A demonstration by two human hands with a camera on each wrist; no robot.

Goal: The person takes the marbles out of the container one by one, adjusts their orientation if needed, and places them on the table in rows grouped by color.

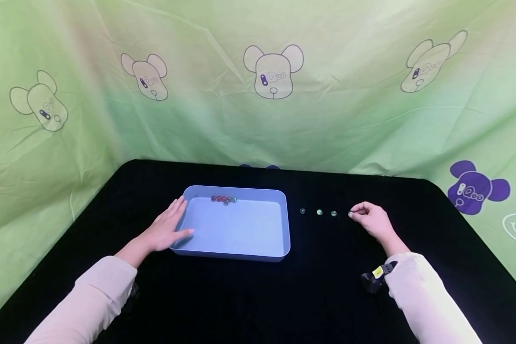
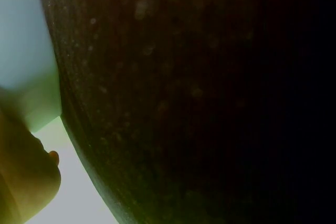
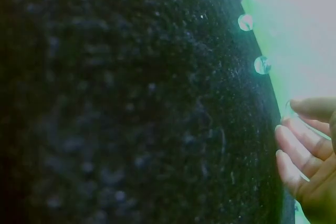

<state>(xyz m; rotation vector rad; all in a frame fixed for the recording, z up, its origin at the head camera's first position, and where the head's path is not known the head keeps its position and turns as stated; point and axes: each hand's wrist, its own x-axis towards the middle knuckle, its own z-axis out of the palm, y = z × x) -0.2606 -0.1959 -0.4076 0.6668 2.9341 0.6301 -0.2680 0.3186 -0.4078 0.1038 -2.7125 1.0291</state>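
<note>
In the head view a blue-grey rectangular tray (image 1: 236, 229) stands on the black tabletop. My left hand (image 1: 166, 228) rests on its left rim with fingers straight. Several red and greenish glass marbles (image 1: 223, 199) sit together along the tray's far wall. To the right of the tray, three clear marbles lie spaced in a row: the left one (image 1: 302, 210), the middle one (image 1: 319, 212) and the right one (image 1: 333, 213). At the row's right end my right hand (image 1: 371, 220) pinches another glass marble (image 3: 288, 109) between thumb and fingertips, at table height.
A black cloth-like surface (image 1: 249, 301) covers the table. Green curtains (image 1: 198, 119) printed with bear heads hang behind and at both sides. A black device with a yellow label (image 1: 377, 273) is strapped at the right wrist. The left wrist view is mostly dark.
</note>
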